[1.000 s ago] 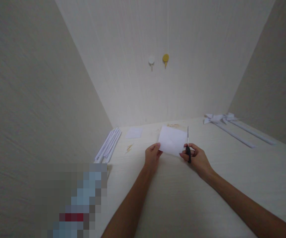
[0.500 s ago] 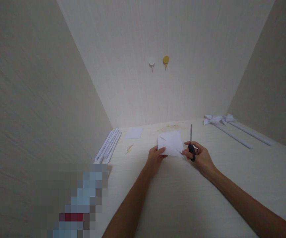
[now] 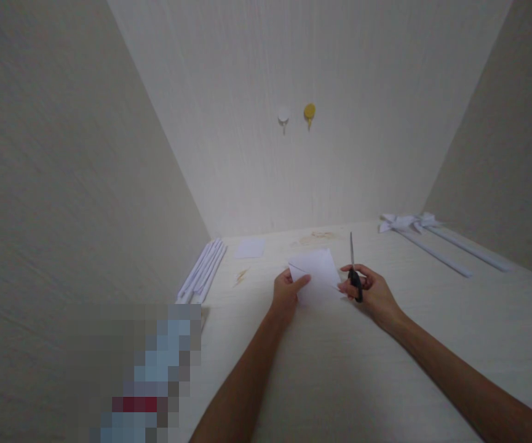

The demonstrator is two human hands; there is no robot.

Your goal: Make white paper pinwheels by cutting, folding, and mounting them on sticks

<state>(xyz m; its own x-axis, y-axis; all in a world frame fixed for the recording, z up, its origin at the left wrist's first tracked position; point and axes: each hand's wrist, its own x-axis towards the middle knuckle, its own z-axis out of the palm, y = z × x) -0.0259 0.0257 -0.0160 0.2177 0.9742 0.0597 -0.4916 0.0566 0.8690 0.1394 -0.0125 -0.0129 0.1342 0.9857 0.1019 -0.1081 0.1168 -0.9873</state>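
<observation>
A square sheet of white paper [image 3: 318, 271] is held above the table, with slits running in from some of its corners. My left hand [image 3: 287, 292] pinches its left side, thumb on top and fingers underneath. In my right hand [image 3: 374, 292] is a pair of scissors [image 3: 355, 280] with black handles, its blades together and pointing away from me. The fingertips of that hand also touch the paper's lower right corner.
Rolled white paper sticks [image 3: 203, 267] lie at the left edge of the table [image 3: 339, 381]. Nearby is another square of paper [image 3: 250, 248]. Two paper pinwheels on sticks [image 3: 436, 251] lie at the back right. White [image 3: 283, 115] and yellow hooks [image 3: 309, 112] are on the back wall.
The paper has turned and shifted slightly towards me, and my left thumb now lies further across it. The scissors have tilted a little to the left in my right hand.
</observation>
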